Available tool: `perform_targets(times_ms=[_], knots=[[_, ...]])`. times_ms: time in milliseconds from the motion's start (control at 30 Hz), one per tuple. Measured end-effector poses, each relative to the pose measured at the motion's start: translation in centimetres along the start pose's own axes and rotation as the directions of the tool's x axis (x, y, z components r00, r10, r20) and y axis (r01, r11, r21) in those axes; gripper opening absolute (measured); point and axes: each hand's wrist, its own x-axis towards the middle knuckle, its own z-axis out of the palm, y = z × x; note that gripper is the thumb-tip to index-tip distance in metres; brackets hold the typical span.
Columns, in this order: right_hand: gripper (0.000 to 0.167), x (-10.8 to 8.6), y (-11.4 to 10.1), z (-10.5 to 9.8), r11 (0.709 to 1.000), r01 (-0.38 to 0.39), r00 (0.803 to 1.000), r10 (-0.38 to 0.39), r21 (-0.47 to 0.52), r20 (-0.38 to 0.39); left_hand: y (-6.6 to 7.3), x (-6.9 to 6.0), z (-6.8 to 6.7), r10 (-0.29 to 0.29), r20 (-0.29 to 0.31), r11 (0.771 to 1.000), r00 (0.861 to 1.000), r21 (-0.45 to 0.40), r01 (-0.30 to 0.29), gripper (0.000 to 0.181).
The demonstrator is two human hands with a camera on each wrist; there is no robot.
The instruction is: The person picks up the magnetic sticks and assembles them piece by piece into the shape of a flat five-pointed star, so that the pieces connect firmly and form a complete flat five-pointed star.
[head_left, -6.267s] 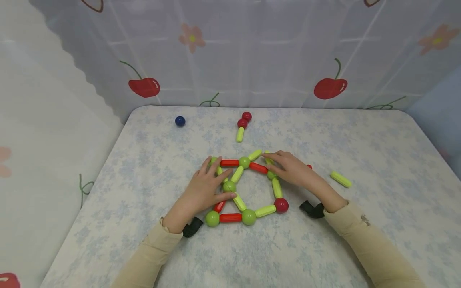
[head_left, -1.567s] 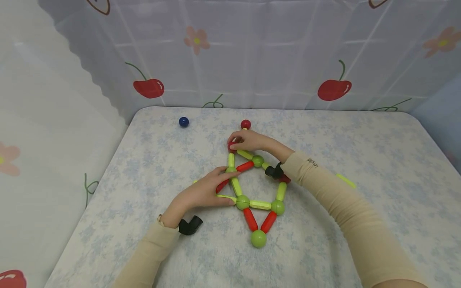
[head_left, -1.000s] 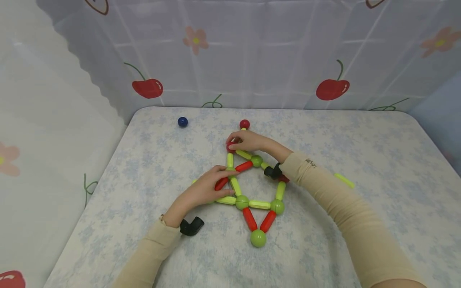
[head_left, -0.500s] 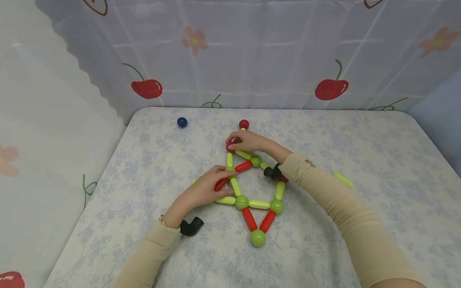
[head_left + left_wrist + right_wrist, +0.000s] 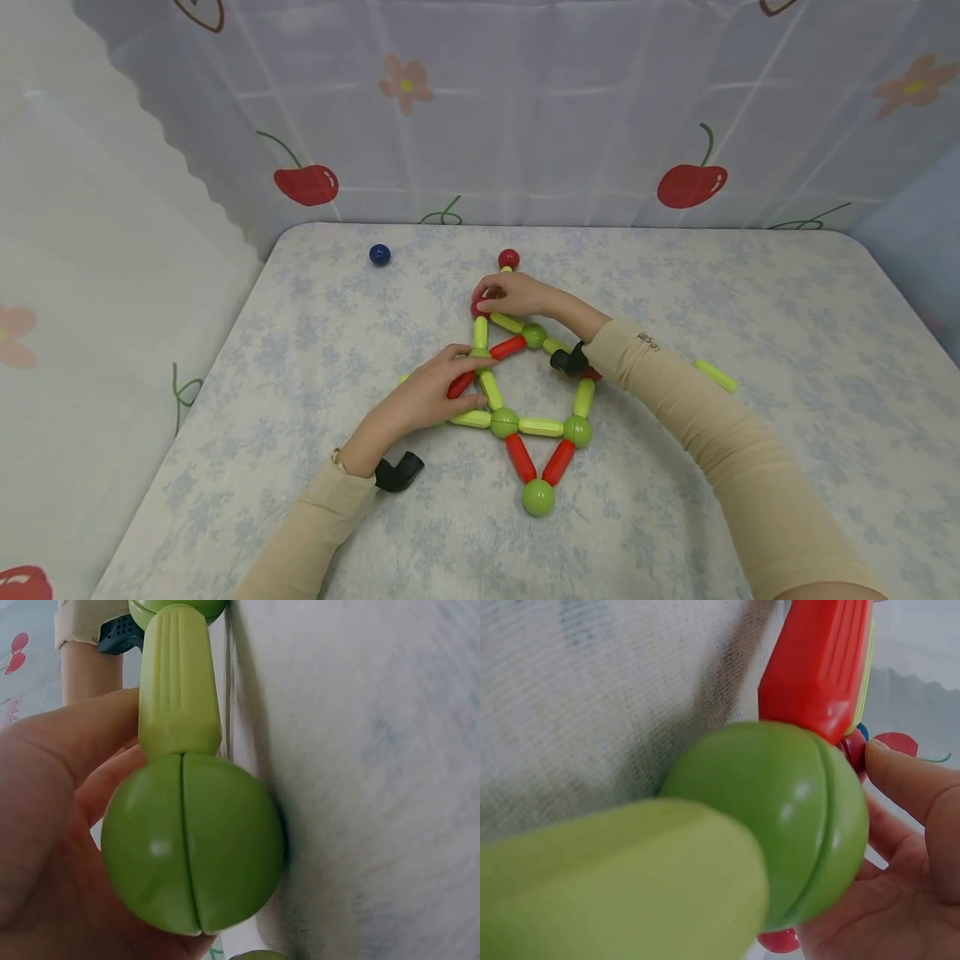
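Observation:
A flat frame of yellow-green rods (image 5: 542,427), red rods (image 5: 521,458) and balls lies on the table. At its far corner my right hand (image 5: 517,296) pinches a red ball (image 5: 479,307) between thumb and fingers; the right wrist view also shows the thumb on this red ball (image 5: 854,749). My left hand (image 5: 423,392) lies over the frame's left side, fingers around a green ball (image 5: 480,357) and a red rod (image 5: 461,384). Close up in the left wrist view are a green ball (image 5: 193,844) and a rod (image 5: 180,682) by the thumb. My left hand partly hides that side.
A blue ball (image 5: 380,255) sits at the back left of the table. Behind my right hand is another red ball (image 5: 508,258) with a yellow-green rod. One loose yellow-green rod (image 5: 716,376) lies to the right. A patterned curtain (image 5: 525,125) hangs behind the table.
Since the oldest frame, the frame has turned, and my right hand has moved up and left to a red ball now joined at its far corner. Over the last second both hands have barely moved.

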Motion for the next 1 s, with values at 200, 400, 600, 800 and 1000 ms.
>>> perform_targets(times_ms=[200,400,600,800,1000], knots=[[0.026,-0.1,-0.2,0.0,1.0,0.027,0.997,-0.028,0.013,0.069,0.1,-0.2,-0.1,-0.002,0.024,1.0,1.0,0.005,0.002,0.046],[0.032,-0.7,-0.3,0.2,0.995,0.071,0.996,-0.067,-0.065,0.066,0.1,-0.2,-0.1,0.005,0.023,0.999,1.0,0.034,-0.006,0.046],[0.034,-1.0,-0.6,0.4,0.99,0.105,0.993,-0.099,-0.089,0.07,0.1,-0.4,-0.2,0.004,0.019,0.999,1.0,0.053,-0.005,0.045],[0.034,-1.0,-0.2,0.6,0.99,0.116,0.992,-0.112,-0.084,0.052,0.2,-0.5,-0.3,-0.003,0.026,0.998,1.0,0.068,0.001,0.045],[0.037,-3.4,-0.2,0.3,0.994,0.081,0.997,-0.081,-0.078,0.002,0.6,-0.4,-0.4,-0.003,0.038,0.996,0.999,0.091,0.0,0.046]])
